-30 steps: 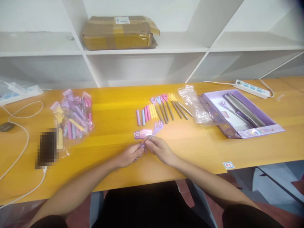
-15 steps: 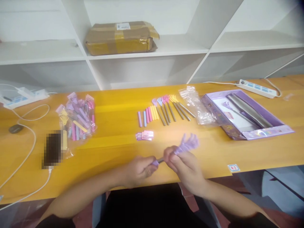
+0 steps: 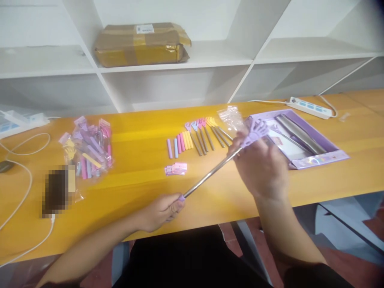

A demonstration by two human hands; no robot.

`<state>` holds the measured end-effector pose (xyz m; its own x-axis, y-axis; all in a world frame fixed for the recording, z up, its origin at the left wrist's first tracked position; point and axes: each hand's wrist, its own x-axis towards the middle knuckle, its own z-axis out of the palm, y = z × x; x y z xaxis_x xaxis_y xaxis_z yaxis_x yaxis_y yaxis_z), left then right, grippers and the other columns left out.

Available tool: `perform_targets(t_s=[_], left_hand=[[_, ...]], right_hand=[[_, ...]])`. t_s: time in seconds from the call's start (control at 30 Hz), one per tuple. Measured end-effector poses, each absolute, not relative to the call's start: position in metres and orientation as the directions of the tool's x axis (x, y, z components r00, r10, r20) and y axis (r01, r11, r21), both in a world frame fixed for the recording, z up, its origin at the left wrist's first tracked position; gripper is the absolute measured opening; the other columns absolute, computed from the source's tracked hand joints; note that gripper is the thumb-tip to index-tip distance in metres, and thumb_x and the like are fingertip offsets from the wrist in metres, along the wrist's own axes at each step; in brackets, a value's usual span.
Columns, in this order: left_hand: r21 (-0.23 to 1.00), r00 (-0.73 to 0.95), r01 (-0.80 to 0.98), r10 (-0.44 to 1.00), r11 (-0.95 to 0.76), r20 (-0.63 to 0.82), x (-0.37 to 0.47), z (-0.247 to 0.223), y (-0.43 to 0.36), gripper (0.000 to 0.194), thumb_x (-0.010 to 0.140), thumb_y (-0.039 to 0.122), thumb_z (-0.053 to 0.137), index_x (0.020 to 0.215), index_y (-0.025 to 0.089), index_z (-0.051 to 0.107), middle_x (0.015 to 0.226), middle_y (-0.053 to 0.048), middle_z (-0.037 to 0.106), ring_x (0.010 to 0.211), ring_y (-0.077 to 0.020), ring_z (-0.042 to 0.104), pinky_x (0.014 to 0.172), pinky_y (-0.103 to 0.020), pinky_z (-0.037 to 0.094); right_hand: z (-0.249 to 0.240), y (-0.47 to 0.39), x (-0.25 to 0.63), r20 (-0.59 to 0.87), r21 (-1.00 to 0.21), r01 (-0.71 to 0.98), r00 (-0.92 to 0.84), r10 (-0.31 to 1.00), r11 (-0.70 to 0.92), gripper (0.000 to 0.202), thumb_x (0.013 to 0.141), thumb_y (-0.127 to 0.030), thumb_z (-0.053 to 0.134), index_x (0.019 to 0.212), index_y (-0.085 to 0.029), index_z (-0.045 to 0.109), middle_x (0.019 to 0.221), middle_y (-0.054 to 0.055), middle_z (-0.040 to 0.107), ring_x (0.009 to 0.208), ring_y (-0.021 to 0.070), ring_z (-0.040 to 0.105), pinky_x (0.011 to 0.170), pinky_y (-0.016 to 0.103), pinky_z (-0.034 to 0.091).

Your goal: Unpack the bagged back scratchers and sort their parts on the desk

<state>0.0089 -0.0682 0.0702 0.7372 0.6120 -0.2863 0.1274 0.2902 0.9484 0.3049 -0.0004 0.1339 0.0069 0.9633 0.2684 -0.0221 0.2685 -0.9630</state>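
Observation:
A purple claw-headed telescopic back scratcher (image 3: 212, 173) is stretched out between my two hands, tilted up to the right. My left hand (image 3: 160, 212) is closed round its purple handle, of which only the end shows. By the claw, my right hand (image 3: 262, 172) is closed at the neck, its fingers partly hidden and a little blurred. Beyond my hands, several back scratchers (image 3: 207, 136) with purple, blue, pink and yellow claws lie in a row. Beside them are loose coloured handle sleeves (image 3: 180, 143). Small pink and purple cards (image 3: 176, 169) lie nearer to me.
A purple box (image 3: 336, 156) holding metal pieces and a scratcher is at the right. Clear plastic bags (image 3: 231, 118) lie behind my right hand. Bagged scratchers (image 3: 90, 146) and a pixelated dark object (image 3: 55, 191) with a cable are at left. Power strips (image 3: 312, 108) stand behind.
My right hand has moved up and away with the claw, and the metal rod now shows at much greater length. My left hand has shifted slightly left, still holding the handle. The view has shifted right.

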Motion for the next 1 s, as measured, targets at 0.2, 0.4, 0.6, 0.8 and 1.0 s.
perform_targets(t_s=[0.2,0.4,0.6,0.8,1.0], left_hand=[[0.935,0.718,0.246,0.599,0.256,-0.353,0.002,0.067,-0.069,0.053,0.110,0.070,0.041,0.086,0.023,0.040,0.075,0.006,0.035,0.062,-0.0106,0.030,0.056,-0.024,0.029],[0.920,0.696,0.216,0.609,0.327,-0.380,0.009,0.069,-0.072,0.054,0.108,0.073,0.044,0.086,0.024,0.039,0.073,0.008,0.031,0.059,-0.0099,0.025,0.052,-0.023,0.025],[0.908,0.692,0.160,0.612,0.388,-0.383,0.016,0.063,-0.075,0.057,0.106,0.076,0.045,0.085,0.024,0.038,0.071,0.009,0.031,0.055,-0.0085,0.023,0.049,-0.022,0.022],[0.950,0.621,0.273,0.725,0.154,-0.296,0.019,0.069,-0.072,0.053,0.111,0.070,0.036,0.088,0.024,0.044,0.074,0.004,0.045,0.063,-0.0128,0.046,0.059,-0.025,0.042],[0.573,0.641,0.666,0.760,-0.477,-0.112,0.017,0.068,-0.074,0.047,0.117,0.051,0.027,0.107,0.022,0.062,0.095,-0.009,0.075,0.083,-0.0261,0.072,0.074,-0.036,0.056]], right_hand=[[0.141,0.024,0.315,0.446,-0.886,-0.035,0.202,0.872,0.462,0.038,0.105,-0.061,0.062,0.092,-0.028,0.075,0.097,0.007,0.067,0.097,0.0243,0.065,0.094,0.043,0.056],[0.111,-0.007,0.278,0.358,-0.933,-0.005,0.036,0.933,0.359,0.033,0.110,-0.051,0.058,0.098,-0.026,0.076,0.099,0.006,0.073,0.103,0.0249,0.072,0.092,0.042,0.059],[0.088,-0.029,0.254,0.298,-0.954,-0.045,-0.003,0.954,0.298,0.046,0.110,-0.064,0.049,0.125,-0.028,0.074,0.125,0.011,0.072,0.119,0.0291,0.069,0.101,0.048,0.058],[0.068,-0.048,0.242,0.050,-0.995,-0.102,-0.297,0.953,0.020,0.044,0.089,-0.067,0.080,0.101,-0.027,0.068,0.086,0.001,0.060,0.074,0.0193,0.056,0.067,0.032,0.051],[0.062,-0.074,0.221,-0.140,-0.983,-0.035,-0.504,0.852,-0.183,0.052,0.104,-0.063,0.056,0.071,-0.023,0.064,0.071,0.001,0.060,0.073,0.0209,0.058,0.081,0.038,0.053]])
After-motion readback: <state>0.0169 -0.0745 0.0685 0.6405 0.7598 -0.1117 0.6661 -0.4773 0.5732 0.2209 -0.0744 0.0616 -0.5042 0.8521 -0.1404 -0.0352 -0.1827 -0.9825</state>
